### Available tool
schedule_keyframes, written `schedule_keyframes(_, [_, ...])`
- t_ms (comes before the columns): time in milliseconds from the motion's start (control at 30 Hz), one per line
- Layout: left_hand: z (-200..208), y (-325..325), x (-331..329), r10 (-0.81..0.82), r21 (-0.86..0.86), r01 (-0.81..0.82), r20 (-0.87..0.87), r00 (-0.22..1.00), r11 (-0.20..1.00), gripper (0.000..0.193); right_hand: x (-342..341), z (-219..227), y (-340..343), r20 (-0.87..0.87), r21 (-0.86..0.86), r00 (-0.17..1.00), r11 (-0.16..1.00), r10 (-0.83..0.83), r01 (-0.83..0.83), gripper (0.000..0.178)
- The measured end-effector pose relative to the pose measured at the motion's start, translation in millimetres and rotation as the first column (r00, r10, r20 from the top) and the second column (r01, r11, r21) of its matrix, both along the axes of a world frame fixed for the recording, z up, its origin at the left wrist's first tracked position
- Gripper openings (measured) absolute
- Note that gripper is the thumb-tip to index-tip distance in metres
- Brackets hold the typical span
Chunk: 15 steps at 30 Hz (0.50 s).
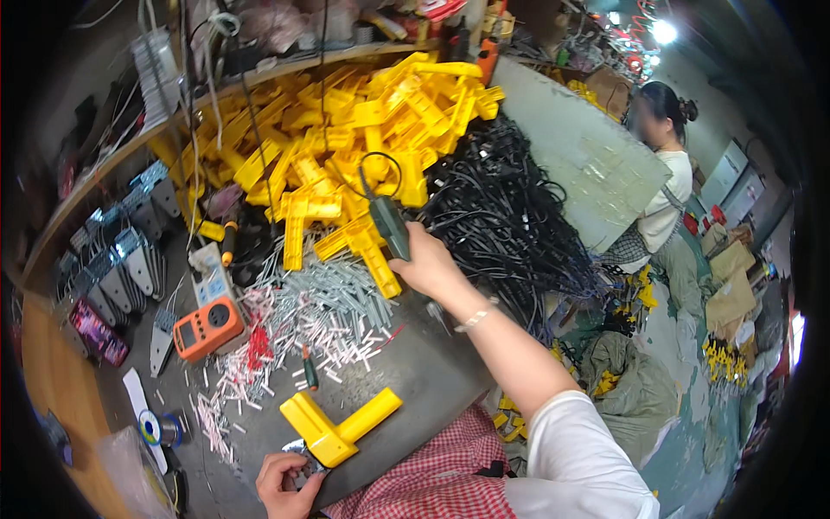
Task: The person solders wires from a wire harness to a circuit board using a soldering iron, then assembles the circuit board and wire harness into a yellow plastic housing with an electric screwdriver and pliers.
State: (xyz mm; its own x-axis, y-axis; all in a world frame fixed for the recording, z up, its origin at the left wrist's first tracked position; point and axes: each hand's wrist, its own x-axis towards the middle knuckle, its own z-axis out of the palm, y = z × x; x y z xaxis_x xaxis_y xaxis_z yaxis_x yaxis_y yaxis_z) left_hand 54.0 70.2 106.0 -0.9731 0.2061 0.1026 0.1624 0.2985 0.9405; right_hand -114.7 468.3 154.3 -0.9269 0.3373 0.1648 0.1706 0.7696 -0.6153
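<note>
On the dark workbench [432, 372], near the person's body, lies a yellow T-shaped plastic part [335, 426]. The left hand [285, 486] is at about 7 o'clock from this part and touches its lower end; the fingers are curled around a small metal piece [303, 457] that sits just at the base of the part. The long arm of the part runs from there toward 2 o'clock, away from the left hand, and its shorter bar crosses toward 10 o'clock. The right hand [430, 264] is well apart, raised at about 1 o'clock from the part. Its fingers are clenched around a dark green handheld tool [388, 223] with a thin cord looping above it, and the tool body points toward 11 o'clock, into the big pile of yellow parts [363, 121]. So the left hand is clearly the nearer one to the part on the bench.

Between the two hands there are scattered small white and red tubes [285, 337]. At 9 o'clock from them is an orange multimeter [207, 327], and at 3 o'clock of the pile lies a heap of black cables [501, 225].
</note>
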Motion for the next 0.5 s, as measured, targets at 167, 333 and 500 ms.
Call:
schedule_keyframes(167, [-4,-1,-7,-0.007,-0.017,0.008,0.044,0.999,1.0,0.039,-33,-24,11,-0.157,0.314,0.987,0.947,-0.022,0.072,0.041])
schedule_keyframes(333, [9,-2,-6,0.002,-0.108,-0.006,-0.028,1.0,0.994,0.042,48,5,21,-0.028,0.472,1.0,0.882,0.004,0.01,0.008])
schedule_keyframes(500, [8,2,-13,-0.042,-0.082,0.043,0.007,0.999,0.996,0.045,121,-17,88,0.009,0.722,0.968,0.671,-0.251,0.168,0.006])
